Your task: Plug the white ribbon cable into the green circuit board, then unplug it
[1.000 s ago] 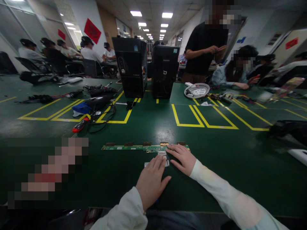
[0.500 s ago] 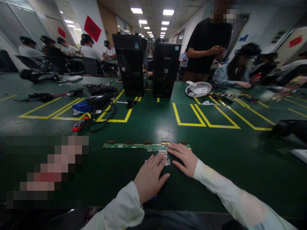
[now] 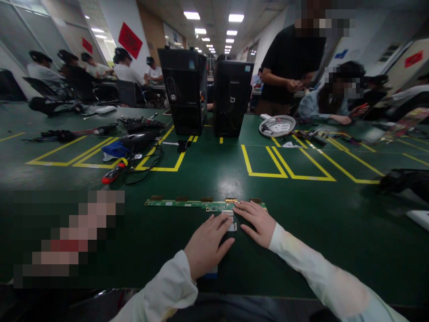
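Note:
A long, narrow green circuit board (image 3: 186,204) lies crosswise on the table, with several brown-gold tabs along its far edge. A white flat cable (image 3: 232,226) runs from its near edge toward me. My left hand (image 3: 209,246) rests palm down over this cable, fingers outstretched, hiding much of it. Part of a blue strip (image 3: 211,273) shows beneath that hand's wrist side. With thumb and fingers apart, my right hand (image 3: 257,221) lies at the board's right part, fingertips touching it and covering some of it.
Two black computer towers (image 3: 186,98) (image 3: 232,98) stand ahead. A red-black screwdriver (image 3: 114,173) and cables (image 3: 144,150) lie left. Farther right are a white basket (image 3: 277,126) and loose parts. Yellow tape (image 3: 268,174) marks the green tabletop (image 3: 301,210). Several people sit or stand beyond.
My left hand has shifted slightly left and toward me, so more of the blue strip shows. My right hand and the board stay nearly still.

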`<state>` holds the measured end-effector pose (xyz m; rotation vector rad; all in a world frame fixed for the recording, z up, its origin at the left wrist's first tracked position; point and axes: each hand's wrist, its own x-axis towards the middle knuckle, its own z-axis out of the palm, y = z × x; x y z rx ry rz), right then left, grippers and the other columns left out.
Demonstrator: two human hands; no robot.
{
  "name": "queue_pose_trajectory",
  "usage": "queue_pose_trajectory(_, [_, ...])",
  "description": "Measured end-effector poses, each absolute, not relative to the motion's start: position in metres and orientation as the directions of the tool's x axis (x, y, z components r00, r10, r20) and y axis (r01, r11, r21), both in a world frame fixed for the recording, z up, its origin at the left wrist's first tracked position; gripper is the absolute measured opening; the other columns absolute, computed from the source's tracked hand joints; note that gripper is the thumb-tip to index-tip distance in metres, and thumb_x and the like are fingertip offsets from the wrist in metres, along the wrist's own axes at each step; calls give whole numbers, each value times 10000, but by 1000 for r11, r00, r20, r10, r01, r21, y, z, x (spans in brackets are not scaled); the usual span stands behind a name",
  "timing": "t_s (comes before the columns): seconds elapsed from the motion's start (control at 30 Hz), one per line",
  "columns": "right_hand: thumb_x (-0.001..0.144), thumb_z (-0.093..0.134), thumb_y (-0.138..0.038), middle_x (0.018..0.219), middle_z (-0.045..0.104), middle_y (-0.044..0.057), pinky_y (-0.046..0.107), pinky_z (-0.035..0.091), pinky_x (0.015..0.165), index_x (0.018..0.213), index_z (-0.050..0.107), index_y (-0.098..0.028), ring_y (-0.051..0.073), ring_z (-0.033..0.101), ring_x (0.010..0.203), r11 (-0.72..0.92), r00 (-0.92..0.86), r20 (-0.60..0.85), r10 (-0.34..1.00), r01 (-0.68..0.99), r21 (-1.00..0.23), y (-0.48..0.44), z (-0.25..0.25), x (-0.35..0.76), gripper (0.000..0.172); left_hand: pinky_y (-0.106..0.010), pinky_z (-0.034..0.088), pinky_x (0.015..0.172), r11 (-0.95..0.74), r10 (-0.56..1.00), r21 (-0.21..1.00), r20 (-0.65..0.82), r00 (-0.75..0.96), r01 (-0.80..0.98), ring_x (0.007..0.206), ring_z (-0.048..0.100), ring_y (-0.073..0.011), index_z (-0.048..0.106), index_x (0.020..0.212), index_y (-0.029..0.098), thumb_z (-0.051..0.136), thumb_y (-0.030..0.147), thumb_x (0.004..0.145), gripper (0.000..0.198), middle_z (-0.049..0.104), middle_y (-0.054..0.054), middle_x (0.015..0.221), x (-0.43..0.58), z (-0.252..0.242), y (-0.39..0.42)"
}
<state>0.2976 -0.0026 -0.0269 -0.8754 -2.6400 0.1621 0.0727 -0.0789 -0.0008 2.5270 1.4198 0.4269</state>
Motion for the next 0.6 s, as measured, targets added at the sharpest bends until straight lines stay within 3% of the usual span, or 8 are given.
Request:
queue_pose_trajectory(0.17, [927,404,-298,1383,480,107,502,314,1086,1342,478,-194,236,406,1295,800,-744,294,600,566,-202,-1,-28,298,434,-468,294,1112,-429,902,334,203,380,839,1401,246,-242,371,1405,235,334,354,980,444,301,-72,1522,41,9,-90])
queue_pose_trajectory(0.33, [939,383,-286,1384,480,103,497,323,1084,1346,476,-191,235,396,1304,795,-744,283,606,575,-191,-1,-29,297,428,-504,327,1087,-325,943,288,167,287,901,1389,277,-252,391,1392,258,372,339,966,434,353,-56,1496,-6,-3,-115])
queue_pose_trajectory(0.6, [943,365,-264,1401,459,106,512,300,1092,1365,452,-193,233,362,1329,802,-746,295,597,559,-209,-4,-25,297,436,-499,322,1093,-259,947,234,251,199,937,1347,364,-256,448,1357,226,400,333,947,427,432,-73,1443,-34,-28,-132])
